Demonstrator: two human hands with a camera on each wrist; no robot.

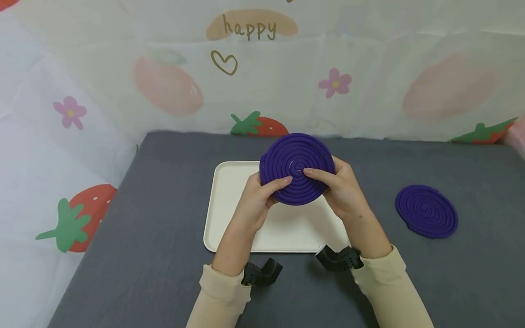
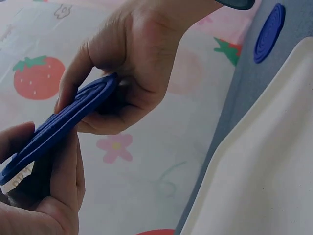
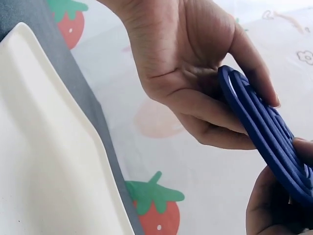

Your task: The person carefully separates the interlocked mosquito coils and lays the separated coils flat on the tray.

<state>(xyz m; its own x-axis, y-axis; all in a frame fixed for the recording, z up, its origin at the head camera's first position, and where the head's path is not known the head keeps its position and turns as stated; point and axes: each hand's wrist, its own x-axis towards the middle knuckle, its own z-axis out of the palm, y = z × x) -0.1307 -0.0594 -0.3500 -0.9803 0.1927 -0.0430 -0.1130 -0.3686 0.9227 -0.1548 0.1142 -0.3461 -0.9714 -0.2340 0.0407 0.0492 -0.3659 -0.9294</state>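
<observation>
Both hands hold a round purple coiled disc [image 1: 297, 148] above the tray. My left hand [image 1: 254, 200] grips its lower left side, thumb on the face and fingers behind. On the opposite edge, my right hand [image 1: 342, 187] pinches it the same way. The thumb tips lie close to the spiral's centre. The left wrist view shows the disc [image 2: 58, 125] nearly edge-on between the hands. In the right wrist view, a narrow gap shows between coils near the edge of the disc [image 3: 259, 132]. A second purple coiled disc [image 1: 426, 211] lies flat at the right.
A cream rectangular tray [image 1: 279, 234] with a raised rim sits on the grey tabletop [image 1: 164, 205], under the hands. Black wrist devices [image 1: 262, 272] hang near the sleeves. Behind the table stands a printed cloth backdrop [image 1: 287, 59].
</observation>
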